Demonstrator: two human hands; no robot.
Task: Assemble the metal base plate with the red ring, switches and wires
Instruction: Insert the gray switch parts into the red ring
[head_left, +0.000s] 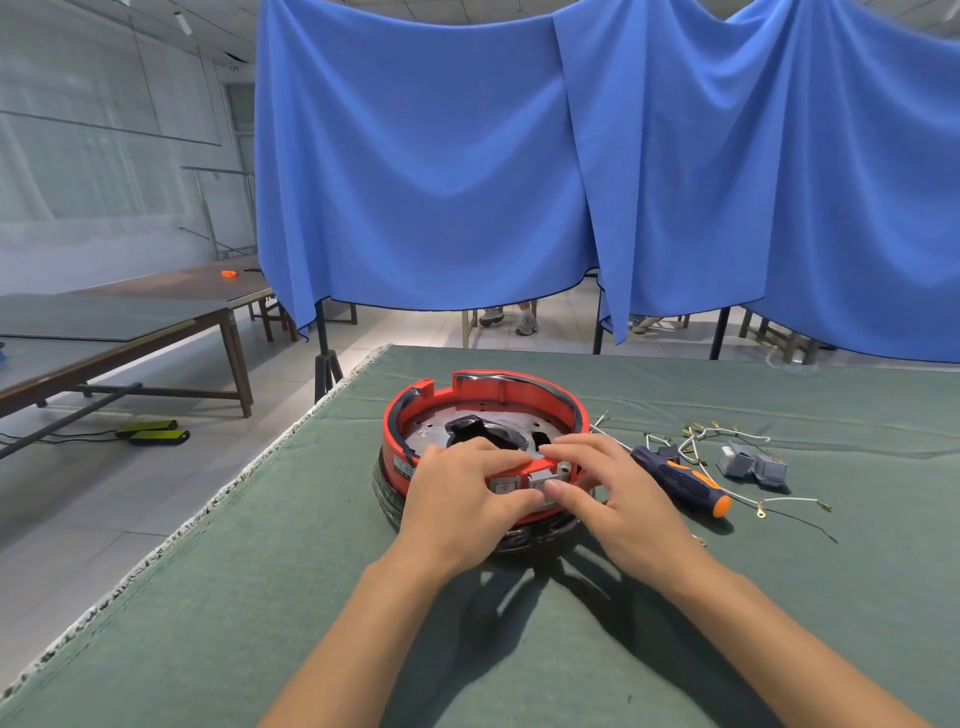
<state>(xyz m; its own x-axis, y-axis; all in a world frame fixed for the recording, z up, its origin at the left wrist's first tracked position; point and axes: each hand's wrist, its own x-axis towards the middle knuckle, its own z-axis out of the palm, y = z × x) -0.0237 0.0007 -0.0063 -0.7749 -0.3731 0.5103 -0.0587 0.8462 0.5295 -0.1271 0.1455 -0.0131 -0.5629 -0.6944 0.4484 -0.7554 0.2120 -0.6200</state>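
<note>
I see the red ring (485, 410) as a round plastic collar with a notched far rim, seated on a darker round base. Inside it lies the metal base plate (540, 428), grey and perforated, with a black part at its middle. Two grey switches (522, 486) sit side by side in the ring's near wall.

My left hand (462, 499) grips that near wall, fingers curled over the rim and thumb against the outer face just below the switches. My right hand (605, 483) meets it there, fingertips on the rim and thumb pressed to the nearer switch, pinching the wall.

Just right of my right hand lies a screwdriver (685, 480) with an orange-tipped handle; beyond it, loose white wires (727, 434) and two spare grey switch blocks (753, 462) on the green cloth (260, 597).
</note>
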